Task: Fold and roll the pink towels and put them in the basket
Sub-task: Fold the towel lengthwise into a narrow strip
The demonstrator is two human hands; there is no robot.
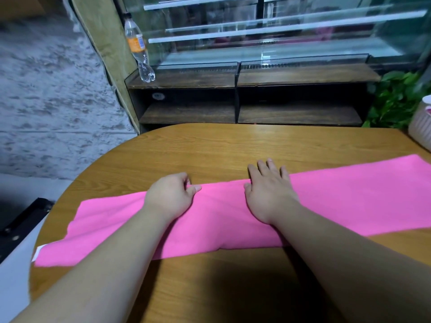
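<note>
Pink towel point(349, 201) | edge pinched by left hand point(169, 197); beneath flat right hand point(268, 190)

**A:** How's the feed on your end?

**B:** Dim. The pink towel point(233, 217) is the brightest, crispest thing I get, almost oversaturated.

**A:** Shadows?

**B:** I see a heavy dark patch on the desk point(221, 287), just nearer than the towel. The light looks overhead.

**A:** And beyond the towel?

**B:** Soft. The glass case point(279, 31) carries white streaky reflections and the bottle point(137, 45) is smeared. Left of the towel, the wall point(46, 89) blurs. My lens bows the desk edge.
</note>
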